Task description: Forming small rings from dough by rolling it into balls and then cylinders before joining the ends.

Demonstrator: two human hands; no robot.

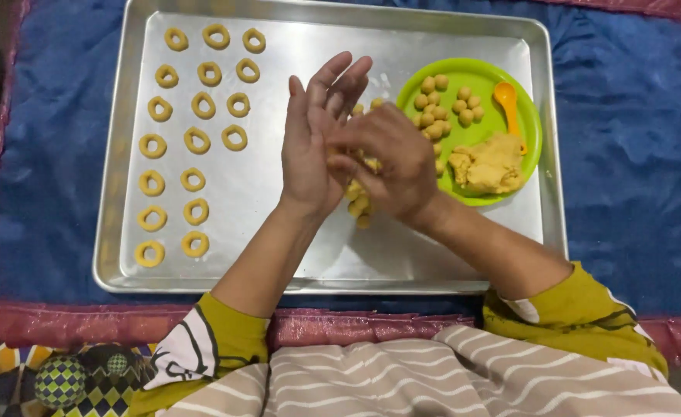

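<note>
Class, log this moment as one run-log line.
hands: left hand and right hand pressed around yellow dough piece | below: silver metal baking tray | tray's left: dough rings

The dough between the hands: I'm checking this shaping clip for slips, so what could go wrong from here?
The dough piece pressed between the left hand and right hand could drop onto the loose pieces beneath. The right forearm passes close to the green plate and might nudge it. A low left forearm could perhaps smear the nearest dough rings.
</note>
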